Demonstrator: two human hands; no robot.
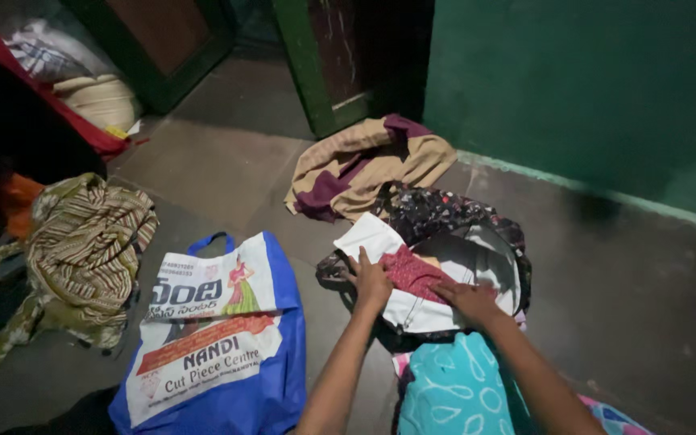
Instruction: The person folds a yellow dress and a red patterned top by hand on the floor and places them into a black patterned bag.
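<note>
Head view, read from left to right: at the far left we see a striped brown and cream cloth (86, 250) heaped loosely on the floor (227, 153), and next to it a blue and white carrier bag (219, 338) lying flat with its handle toward the wall. Just right of the bag, our left hand (370, 279) rests palm down, fingers spread and gripping nothing, on the near edge of a white cloth (380, 242). Between the hands a small dark red patterned piece (412, 272) lies on that white cloth, and both sit atop a dark floral garment (437, 211) spread on the floor. Our right hand (467, 300) likewise presses flat and open on the white cloth, holding nothing. Beyond the pile, toward the green door frame (304, 72), a tan and maroon garment (364, 165) lies crumpled, apart from the stack. Nearest us is a turquoise printed fabric (457, 387). As far as we can judge, the smoothing of the white cloth is at an early stage: its surface is partly flattened, no clean fold is visible, and the other garments remain unsorted. The white cloth looks thin, creased and irregular in outline.
</note>
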